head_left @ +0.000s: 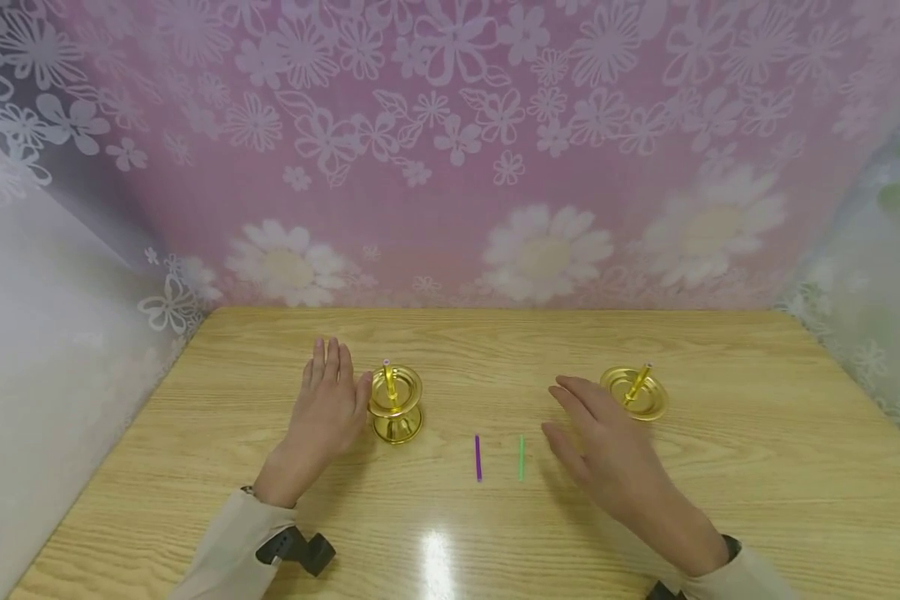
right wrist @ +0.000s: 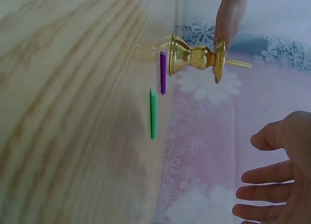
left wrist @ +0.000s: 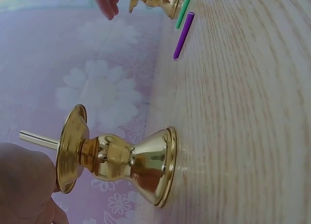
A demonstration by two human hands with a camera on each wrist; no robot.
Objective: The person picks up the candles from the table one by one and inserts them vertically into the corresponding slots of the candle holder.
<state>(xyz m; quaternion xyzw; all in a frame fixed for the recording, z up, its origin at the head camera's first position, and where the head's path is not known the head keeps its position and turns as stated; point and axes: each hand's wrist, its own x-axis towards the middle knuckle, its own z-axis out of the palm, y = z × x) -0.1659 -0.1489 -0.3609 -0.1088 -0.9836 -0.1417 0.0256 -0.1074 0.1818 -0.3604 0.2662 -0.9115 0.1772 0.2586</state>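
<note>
My left hand (head_left: 328, 408) has straight fingers beside a gold candle holder (head_left: 397, 427), its thumb right at the dish rim. In the left wrist view this candle holder (left wrist: 114, 158) stands upright on the table, with a thin gold tube rising from its dish. My right hand (head_left: 607, 446) hovers with spread, relaxed fingers left of a second gold candle holder (head_left: 652, 404), whose base it hides. Between the hands lie a thin purple stick (head_left: 477, 458) and a thin green stick (head_left: 521, 457), roughly parallel. Neither hand holds anything.
The wood-grain table (head_left: 435, 350) ends at a pink floral backdrop (head_left: 420, 167). Pale floral sheets stand at the left and right sides. A dark strap-mounted device (head_left: 300, 548) sits on the left wrist.
</note>
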